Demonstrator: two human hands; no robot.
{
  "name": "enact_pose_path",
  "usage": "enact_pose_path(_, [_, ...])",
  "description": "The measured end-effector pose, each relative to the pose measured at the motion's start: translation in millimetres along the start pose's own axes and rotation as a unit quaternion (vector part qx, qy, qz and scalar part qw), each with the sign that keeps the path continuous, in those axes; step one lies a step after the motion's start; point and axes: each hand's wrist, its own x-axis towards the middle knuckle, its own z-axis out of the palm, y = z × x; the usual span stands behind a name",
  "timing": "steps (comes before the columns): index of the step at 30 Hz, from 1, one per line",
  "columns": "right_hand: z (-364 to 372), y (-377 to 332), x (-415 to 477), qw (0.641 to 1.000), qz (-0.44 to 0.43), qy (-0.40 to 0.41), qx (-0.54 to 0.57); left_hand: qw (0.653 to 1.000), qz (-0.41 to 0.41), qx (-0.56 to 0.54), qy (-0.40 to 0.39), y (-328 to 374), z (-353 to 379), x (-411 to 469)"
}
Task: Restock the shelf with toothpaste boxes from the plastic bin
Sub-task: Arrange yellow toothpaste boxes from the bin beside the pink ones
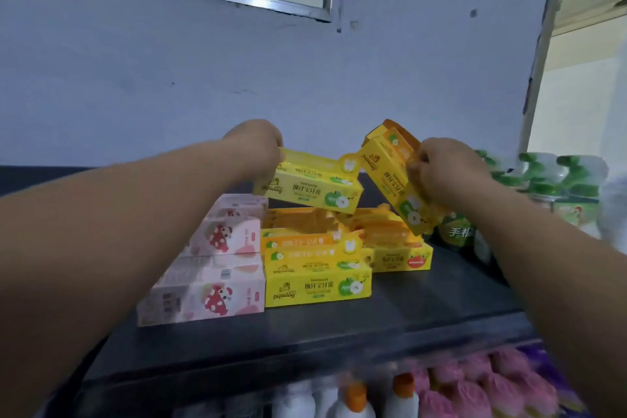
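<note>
Nearest, white bottles with orange caps (356, 399) and pink packs (475, 387) sat under the dark shelf (424, 302). On it lay stacked pink boxes (207, 268) with yellow toothpaste boxes (317, 276) touching their right side. Above these, the left hand (259, 142) gripped one yellow box (310, 185) by its left end, nearly level. The right hand (444, 168) clutched a tilted yellow box (390, 176). Green-capped bottles (556, 180) stood further right, before a pale wall (237, 78). The bin was out of view.
</note>
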Motion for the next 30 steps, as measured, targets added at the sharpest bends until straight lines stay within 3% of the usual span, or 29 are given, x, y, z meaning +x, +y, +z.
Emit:
enact_pose_path(5, [21, -1, 29, 0.998, 0.036, 0.051, 0.023, 0.998, -0.034, 0.049, -0.022, -8, 16, 32])
enact_pose_path(7, [31, -3, 38, 0.998, 0.017, 0.037, 0.045, 0.998, -0.042, 0.047, -0.030, -10, 25, 38])
enact_pose_path(12, [51, -6, 44, 0.986, -0.076, -0.025, 0.143, 0.994, -0.054, -0.023, -0.088, -12, 44, 42])
enact_pose_path(16, [45, -3, 37, 0.977, -0.086, -0.035, 0.194, 0.987, -0.056, -0.100, -0.111, -8, 41, 29])
enact_pose_path(30, [-9, -21, 2, 0.992, -0.074, 0.016, 0.099, 0.974, -0.012, -0.146, -0.175, 9, 16, -58])
